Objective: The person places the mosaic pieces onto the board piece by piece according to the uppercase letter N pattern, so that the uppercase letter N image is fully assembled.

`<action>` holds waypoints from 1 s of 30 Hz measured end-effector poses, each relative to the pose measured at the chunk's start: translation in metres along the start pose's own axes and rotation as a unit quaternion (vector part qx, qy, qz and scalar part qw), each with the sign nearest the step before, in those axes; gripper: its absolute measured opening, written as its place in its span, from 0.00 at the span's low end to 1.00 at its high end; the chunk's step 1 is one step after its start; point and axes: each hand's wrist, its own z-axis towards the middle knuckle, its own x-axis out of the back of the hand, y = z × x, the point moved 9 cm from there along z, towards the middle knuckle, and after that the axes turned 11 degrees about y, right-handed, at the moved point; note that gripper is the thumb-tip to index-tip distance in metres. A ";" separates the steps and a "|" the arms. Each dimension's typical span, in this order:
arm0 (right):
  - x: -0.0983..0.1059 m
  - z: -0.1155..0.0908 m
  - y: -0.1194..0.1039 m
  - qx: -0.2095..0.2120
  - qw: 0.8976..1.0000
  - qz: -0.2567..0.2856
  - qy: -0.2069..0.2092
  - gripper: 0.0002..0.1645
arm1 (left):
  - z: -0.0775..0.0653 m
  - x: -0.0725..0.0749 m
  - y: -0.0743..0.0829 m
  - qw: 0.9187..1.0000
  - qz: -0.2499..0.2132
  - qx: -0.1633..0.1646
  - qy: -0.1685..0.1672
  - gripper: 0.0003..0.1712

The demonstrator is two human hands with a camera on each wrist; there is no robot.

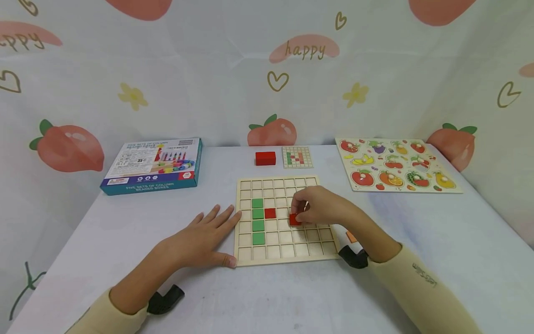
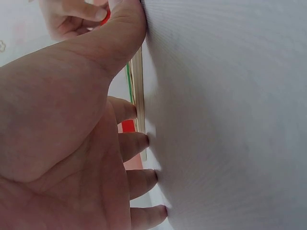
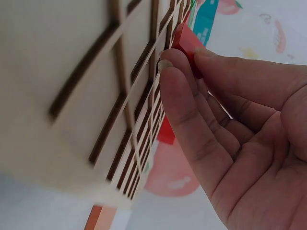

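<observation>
A wooden grid board (image 1: 288,253) lies on the white table, its cells edged by raised strips. Several green square tiles (image 1: 258,225) form a column on its left side, and one red tile (image 1: 270,213) sits just right of them. My right hand (image 1: 320,204) pinches another red square tile (image 3: 188,45) between thumb and fingers, close over the middle-right cells; in the right wrist view this tile is tilted. My left hand (image 1: 200,243) rests on the table with fingers spread, its fingertips and thumb right at the board's left edge.
Behind the board are a red block (image 1: 265,158) and a small pattern card (image 1: 298,160). A bead-set box (image 1: 154,164) lies back left, a fruit puzzle board (image 1: 367,162) back right. An orange piece (image 1: 351,236) shows beside the board, partly hidden by the right arm.
</observation>
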 end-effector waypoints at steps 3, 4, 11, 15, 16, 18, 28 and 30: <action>-0.004 0.004 -0.005 0.002 1.000 -0.012 -0.003 0.07 | 0.000 0.000 0.000 1.000 -0.001 0.002 -0.001 0.61; -0.005 0.005 -0.006 0.003 1.000 -0.016 -0.004 0.07 | 0.000 0.000 0.000 1.000 -0.002 0.002 -0.001 0.61; -0.012 0.011 -0.012 0.012 0.999 -0.033 -0.001 0.07 | 0.001 0.000 0.000 1.000 0.000 0.003 -0.004 0.62; -0.013 0.013 -0.015 0.021 0.999 -0.038 -0.002 0.07 | 0.001 0.001 0.001 1.000 0.001 0.001 -0.004 0.61; -0.014 0.013 -0.016 0.023 0.999 -0.040 -0.003 0.07 | 0.001 0.001 0.001 1.000 0.001 0.000 -0.003 0.61; -0.014 0.013 -0.017 0.022 0.999 -0.041 -0.004 0.07 | 0.000 0.001 0.001 1.000 0.002 0.000 -0.004 0.61; -0.015 0.012 -0.018 0.014 0.998 -0.066 -0.001 0.07 | 0.000 0.001 0.001 1.000 -0.002 -0.002 -0.004 0.61; -0.015 0.011 -0.018 0.019 0.997 -0.069 0.001 0.07 | 0.000 0.001 0.001 1.000 -0.003 -0.003 -0.003 0.61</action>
